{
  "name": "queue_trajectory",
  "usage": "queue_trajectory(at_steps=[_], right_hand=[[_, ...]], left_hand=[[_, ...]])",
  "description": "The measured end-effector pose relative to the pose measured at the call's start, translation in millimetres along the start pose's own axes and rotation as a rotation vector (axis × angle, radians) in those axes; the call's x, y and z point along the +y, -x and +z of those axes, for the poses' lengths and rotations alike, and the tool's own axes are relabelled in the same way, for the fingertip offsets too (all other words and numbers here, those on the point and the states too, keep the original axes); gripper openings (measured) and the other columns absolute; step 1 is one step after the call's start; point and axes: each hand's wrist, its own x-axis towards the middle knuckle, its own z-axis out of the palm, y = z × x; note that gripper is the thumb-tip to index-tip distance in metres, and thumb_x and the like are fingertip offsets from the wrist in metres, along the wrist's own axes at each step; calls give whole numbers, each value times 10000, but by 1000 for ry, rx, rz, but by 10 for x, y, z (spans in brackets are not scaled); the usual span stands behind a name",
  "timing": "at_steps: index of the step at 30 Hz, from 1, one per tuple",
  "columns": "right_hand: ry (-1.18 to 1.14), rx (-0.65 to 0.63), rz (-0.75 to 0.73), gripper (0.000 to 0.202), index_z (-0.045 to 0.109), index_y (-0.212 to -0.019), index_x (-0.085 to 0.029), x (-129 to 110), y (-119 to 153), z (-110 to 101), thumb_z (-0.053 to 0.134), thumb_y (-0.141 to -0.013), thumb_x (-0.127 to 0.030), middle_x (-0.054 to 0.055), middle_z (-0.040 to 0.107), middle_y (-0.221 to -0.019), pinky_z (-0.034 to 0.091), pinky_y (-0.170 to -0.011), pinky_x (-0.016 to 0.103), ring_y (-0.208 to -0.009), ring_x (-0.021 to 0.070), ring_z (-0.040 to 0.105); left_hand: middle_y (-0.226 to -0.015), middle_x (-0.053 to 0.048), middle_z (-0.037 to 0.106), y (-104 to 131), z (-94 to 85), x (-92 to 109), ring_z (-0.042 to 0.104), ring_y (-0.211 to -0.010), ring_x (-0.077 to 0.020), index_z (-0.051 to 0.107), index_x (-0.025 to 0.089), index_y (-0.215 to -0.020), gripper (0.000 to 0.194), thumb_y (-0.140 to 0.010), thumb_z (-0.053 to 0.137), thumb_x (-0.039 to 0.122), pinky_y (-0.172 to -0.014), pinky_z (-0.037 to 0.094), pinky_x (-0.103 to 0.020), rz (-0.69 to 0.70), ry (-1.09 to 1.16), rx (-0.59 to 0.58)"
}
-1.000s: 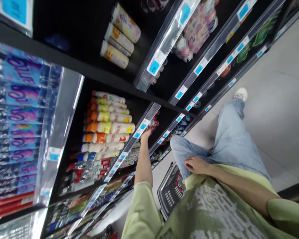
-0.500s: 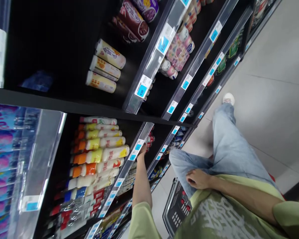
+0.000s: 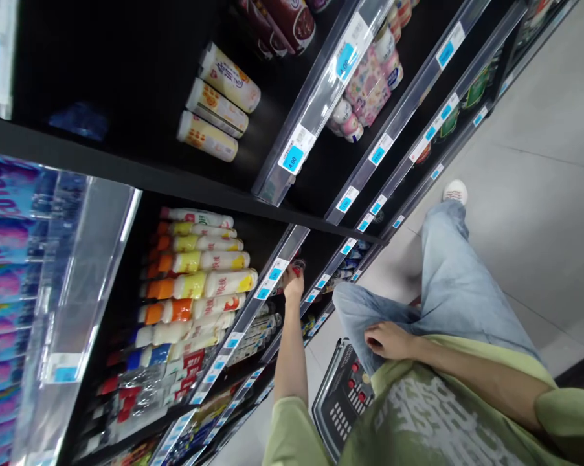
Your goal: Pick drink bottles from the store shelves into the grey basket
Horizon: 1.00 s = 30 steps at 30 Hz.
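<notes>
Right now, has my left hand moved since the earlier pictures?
Yes: your left hand has shifted rightward in the view, away from the nearest blue price labels.

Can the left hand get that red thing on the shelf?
Yes, it looks like it: the left hand is right at the red thing, and nothing shows between them. The price strip seems to leave room, though some fingers are hidden.

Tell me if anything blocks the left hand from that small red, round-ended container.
Nothing visible does: the left hand is at the small red, round-ended container, seemingly touching it. The long clear-plastic price strip runs alongside, not between them.
</notes>
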Motion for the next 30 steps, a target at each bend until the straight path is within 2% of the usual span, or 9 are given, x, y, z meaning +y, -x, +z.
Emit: queue_trajectory(at_steps=[4, 7, 13, 16, 19, 22, 25, 27, 30], right_hand=[[-23, 22, 25, 167, 776, -978, -232, -7, 24, -22, 634, -943, -153, 36, 830, -1008, 472, -785, 273, -894, 195, 745], [-34, 42, 25, 178, 783, -960, -235, -6, 58, -33, 626, -948, -152, 21, 833, -961, 472, -780, 268, -861, 186, 745], [-153, 96, 21, 215, 757, -1095, -231, 100, 91, 71, 650, -914, -181, 18, 823, -934, 516, -790, 292, -824, 192, 744], [-400, 197, 107, 538, 626, -1378, -216, 176, 25, 118, 741, -857, -281, 1, 786, -895, 541, -681, 297, -655, 167, 679], [-710, 365, 178, 836, 496, -1498, -237, 203, -44, 89, 846, -758, -403, 47, 771, -1097, 548, -551, 290, -551, 124, 619], [-870, 484, 126, 961, 472, -1494, -251, 200, -43, 22, 927, -660, -400, 86, 755, -1183, 586, -556, 296, -578, 124, 654], [-838, 510, 118, 809, 563, -1328, -220, 212, 24, -4, 939, -628, -373, 30, 764, -938, 567, -533, 302, -543, 148, 643], [-769, 470, 183, 656, 612, -1185, -204, 222, 73, 11, 922, -637, -389, -18, 714, -752, 535, -515, 307, -509, 163, 615], [-695, 409, 225, 498, 672, -980, -201, 210, 117, 63, 928, -622, -433, -5, 705, -724, 533, -570, 320, -575, 176, 615]], left_hand=[[-1300, -271, 687, 465, 143, 209, 744, -1164, -369, 638, 118, -1235, 312, -1025, 608, 346, -927, 583, -409, 28, -6, 19], [-1124, -192, 721, 718, 104, 286, 760, -1054, -326, 629, 170, -1087, 202, -1035, 568, 355, -870, 574, -372, 89, 34, 74], [-924, -110, 726, 1095, -375, 360, 726, -849, -267, 600, 230, -939, 134, -1000, 578, 346, -780, 522, -335, 143, 262, 332], [-775, -46, 676, 1358, -620, 487, 659, -699, -198, 611, 232, -871, 180, -999, 562, 349, -713, 474, -291, 239, 365, 358], [-629, 16, 582, 1645, -717, 673, 560, -568, -144, 613, 232, -802, 192, -961, 572, 331, -640, 429, -255, 336, 486, 293], [-596, 30, 559, 1861, -657, 873, 513, -536, -125, 618, 231, -748, 193, -915, 570, 316, -631, 429, -248, 415, 594, 150], [-597, 25, 560, 1945, -490, 1043, 505, -556, -129, 603, 233, -691, 204, -861, 607, 345, -645, 440, -259, 439, 698, -6], [-589, 29, 536, 1940, -345, 1126, 486, -565, -132, 600, 233, -673, 218, -836, 649, 370, -646, 437, -267, 364, 815, -54], [-691, 10, 591, 1924, -92, 1217, 539, -662, -140, 631, 223, -690, 258, -788, 763, 422, -706, 488, -269, 193, 1218, -119]])
